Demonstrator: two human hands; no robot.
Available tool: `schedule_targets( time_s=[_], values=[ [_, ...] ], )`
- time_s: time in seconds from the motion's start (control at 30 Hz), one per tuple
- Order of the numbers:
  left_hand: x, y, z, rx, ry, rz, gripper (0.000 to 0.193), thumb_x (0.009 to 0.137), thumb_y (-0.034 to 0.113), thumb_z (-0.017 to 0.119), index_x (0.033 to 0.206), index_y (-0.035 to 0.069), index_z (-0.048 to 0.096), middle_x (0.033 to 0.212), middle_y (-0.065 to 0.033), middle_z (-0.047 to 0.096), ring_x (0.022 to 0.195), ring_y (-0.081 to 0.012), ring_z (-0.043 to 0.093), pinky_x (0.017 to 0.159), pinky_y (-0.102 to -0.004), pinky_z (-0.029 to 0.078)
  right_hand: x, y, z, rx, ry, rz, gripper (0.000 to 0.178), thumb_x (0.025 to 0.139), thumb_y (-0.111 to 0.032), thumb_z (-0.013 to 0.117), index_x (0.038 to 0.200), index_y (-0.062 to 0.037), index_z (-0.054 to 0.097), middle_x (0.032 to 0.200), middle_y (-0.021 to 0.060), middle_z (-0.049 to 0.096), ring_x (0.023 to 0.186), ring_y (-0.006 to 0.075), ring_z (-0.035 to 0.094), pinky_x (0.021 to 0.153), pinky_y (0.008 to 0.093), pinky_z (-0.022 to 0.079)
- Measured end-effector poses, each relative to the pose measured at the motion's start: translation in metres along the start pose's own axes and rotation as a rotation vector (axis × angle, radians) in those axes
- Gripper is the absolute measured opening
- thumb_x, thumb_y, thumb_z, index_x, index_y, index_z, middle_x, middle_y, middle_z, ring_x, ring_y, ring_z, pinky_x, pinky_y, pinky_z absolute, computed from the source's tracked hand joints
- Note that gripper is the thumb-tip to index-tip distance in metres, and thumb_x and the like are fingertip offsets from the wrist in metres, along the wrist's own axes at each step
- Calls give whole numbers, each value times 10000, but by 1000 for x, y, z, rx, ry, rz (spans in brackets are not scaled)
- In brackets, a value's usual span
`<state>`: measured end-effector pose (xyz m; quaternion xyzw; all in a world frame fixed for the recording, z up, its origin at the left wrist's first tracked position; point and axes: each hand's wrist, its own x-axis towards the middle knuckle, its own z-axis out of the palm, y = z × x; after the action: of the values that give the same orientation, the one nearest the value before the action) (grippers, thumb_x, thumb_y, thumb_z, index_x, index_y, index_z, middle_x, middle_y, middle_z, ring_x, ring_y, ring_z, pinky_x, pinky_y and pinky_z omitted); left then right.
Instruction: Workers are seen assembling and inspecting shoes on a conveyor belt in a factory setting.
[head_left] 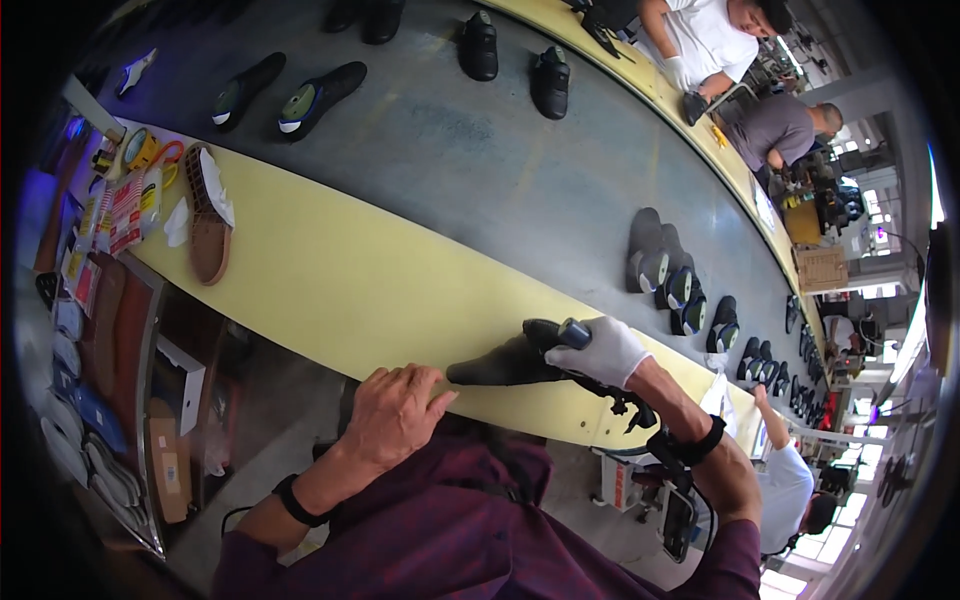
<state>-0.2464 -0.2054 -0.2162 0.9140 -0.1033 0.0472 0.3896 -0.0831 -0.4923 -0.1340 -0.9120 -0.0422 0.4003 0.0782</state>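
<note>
A black shoe [510, 362] lies along the near edge of the yellow bench, its toe pointing left. My right hand [607, 352], in a white glove, closes at the shoe's heel end around a dark rod with a round bluish end [574, 333]. The rod's lower part is hidden by the hand and shoe, so I cannot tell its kind. Bare and with fingers loosely bent, my left hand [393, 415] rests by the bench edge beside the toe; its thumb stands apart. Whether its fingertips touch the shoe is unclear.
Beyond the yellow bench [330, 255] runs a grey conveyor belt [420, 150] with several black shoes [680, 275]. A brown sole [208, 220], tape roll [141, 148] and packets lie left. A shelf [190, 400] stands below. Co-workers [705, 45] work across the belt and at right.
</note>
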Motion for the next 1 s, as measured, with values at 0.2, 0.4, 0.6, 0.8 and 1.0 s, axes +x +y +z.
schedule_targets(
  time_s=[0.2,0.4,0.6,0.8,1.0],
  values=[
    [4,12,-20,20,34,4,235,923,141,798,1073,61,636,814,-72,678,704,-279,676,678,-416,492,21,-3,4,69,-116,-79,650,815,-609,815,960,25,799,775,199,747,723,307,755,727,415,595],
    [26,32,4,-6,-9,44,196,925,138,794,1043,68,653,833,-67,686,712,-279,678,703,-405,514,21,18,0,125,-72,-82,620,823,-572,830,957,33,798,760,178,741,696,248,738,692,398,584],
    [54,36,23,36,-144,61,235,940,196,791,1069,53,656,951,-106,724,851,-318,707,762,-451,525,5,137,8,256,210,143,557,835,-528,831,1013,0,796,711,96,716,604,179,694,592,352,545],
    [105,21,108,32,-320,-18,577,985,532,715,1124,-25,655,1044,-218,739,987,-415,721,876,-505,550,1,269,65,412,471,156,489,861,-448,817,1049,0,764,823,145,753,764,255,735,735,395,560],
    [140,41,136,-72,-733,-76,852,885,682,750,1187,-103,620,1079,-299,705,1048,-463,708,957,-539,552,-4,284,80,373,794,243,460,887,-331,841,1180,-14,683,963,209,732,936,400,714,860,464,552]
  ],
)
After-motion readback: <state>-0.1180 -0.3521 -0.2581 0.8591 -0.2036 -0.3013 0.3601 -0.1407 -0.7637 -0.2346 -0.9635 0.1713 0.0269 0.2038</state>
